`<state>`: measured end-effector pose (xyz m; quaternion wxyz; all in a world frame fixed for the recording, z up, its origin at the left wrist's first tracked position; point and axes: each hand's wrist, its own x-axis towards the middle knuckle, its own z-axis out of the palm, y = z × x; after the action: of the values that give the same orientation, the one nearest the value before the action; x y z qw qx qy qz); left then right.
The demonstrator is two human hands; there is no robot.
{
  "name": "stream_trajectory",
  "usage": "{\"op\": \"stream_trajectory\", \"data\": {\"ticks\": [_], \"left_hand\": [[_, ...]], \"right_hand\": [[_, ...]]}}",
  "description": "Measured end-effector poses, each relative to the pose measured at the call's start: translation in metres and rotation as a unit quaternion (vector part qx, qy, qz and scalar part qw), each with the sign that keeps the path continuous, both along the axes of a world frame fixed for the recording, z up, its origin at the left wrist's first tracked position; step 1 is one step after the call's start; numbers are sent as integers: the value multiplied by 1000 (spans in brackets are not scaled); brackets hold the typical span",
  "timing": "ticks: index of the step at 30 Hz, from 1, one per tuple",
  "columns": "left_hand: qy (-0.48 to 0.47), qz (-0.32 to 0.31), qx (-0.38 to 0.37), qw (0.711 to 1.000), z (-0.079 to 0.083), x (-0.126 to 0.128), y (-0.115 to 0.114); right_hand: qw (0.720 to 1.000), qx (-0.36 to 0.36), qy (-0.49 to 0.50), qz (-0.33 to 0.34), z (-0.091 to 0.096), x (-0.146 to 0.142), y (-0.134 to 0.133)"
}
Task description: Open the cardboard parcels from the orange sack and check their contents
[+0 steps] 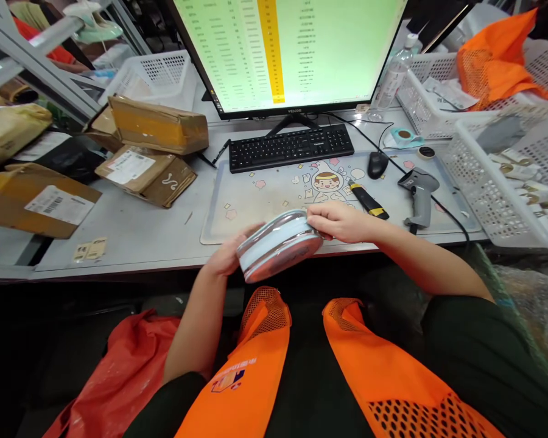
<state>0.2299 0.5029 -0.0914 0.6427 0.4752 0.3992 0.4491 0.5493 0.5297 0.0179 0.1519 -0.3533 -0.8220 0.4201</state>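
1. One left hand [228, 255] cups the near end of one round tin [278, 246]; one right hand [338, 222] clasps its far end, fingers curled over the rim
2. The tin, silver-edged with a pale band round its side, hangs tilted between the two hands, just over the desk's [141, 231] front edge and above an orange vest [256, 365]
3. Just beyond lies one cartoon-printed mat [256, 201], bearing one yellow-and-black knife [368, 201] beside the right hand, one grey scanner [419, 194] and one black mouse [377, 164]
4. One black keyboard [292, 148] sits at the mat's far edge, under one lit monitor [292, 48] showing green rows and a yellow column
5. Three brown boxes [158, 125] lie to the left, two stacked close together and one well apart at the desk's end
6. Three white baskets [506, 182] stand around: one behind the boxes, two on the right, with one clear bottle [395, 76] near the monitor
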Motion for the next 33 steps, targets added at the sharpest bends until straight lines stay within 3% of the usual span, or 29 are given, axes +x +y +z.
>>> {"op": "stream_trajectory", "data": {"ticks": [3,5,7,10,13,16,18,22,24,26,28,31,33], "left_hand": [[91,-27,173,980,34,5,7],[221,-61,305,924,49,21,14],[313,-86,378,867,50,40,26],[339,-49,435,833,29,52,42],[344,39,446,825,4,42,45],[343,112,438,824,-13,27,38],[327,157,431,827,-26,20,32],[248,300,391,834,-63,9,16],[215,369,352,833,-81,-3,7],[205,399,342,825,-88,-23,-2],[214,368,371,825,-81,-50,-9],[290,226,403,838,-50,-87,-14],[375,148,395,825,-31,-96,-13]], "right_hand": [[995,51,-72,-40,7,-5,4],[989,82,-120,-36,11,-17,8],[982,106,-150,-39,14,-32,13],[975,130,-175,-46,21,-51,23],[973,141,-177,-42,26,-53,36],[983,90,-154,-35,19,-42,47],[990,32,-130,-42,3,-35,49],[989,-67,-97,-90,-53,-44,36],[989,-67,-86,-102,-76,-59,25],[991,-41,-75,-103,-86,-76,18],[993,-2,-67,-95,-84,-92,16],[992,64,-67,-80,-72,-111,20],[991,89,-70,-77,-66,-120,23]]}}
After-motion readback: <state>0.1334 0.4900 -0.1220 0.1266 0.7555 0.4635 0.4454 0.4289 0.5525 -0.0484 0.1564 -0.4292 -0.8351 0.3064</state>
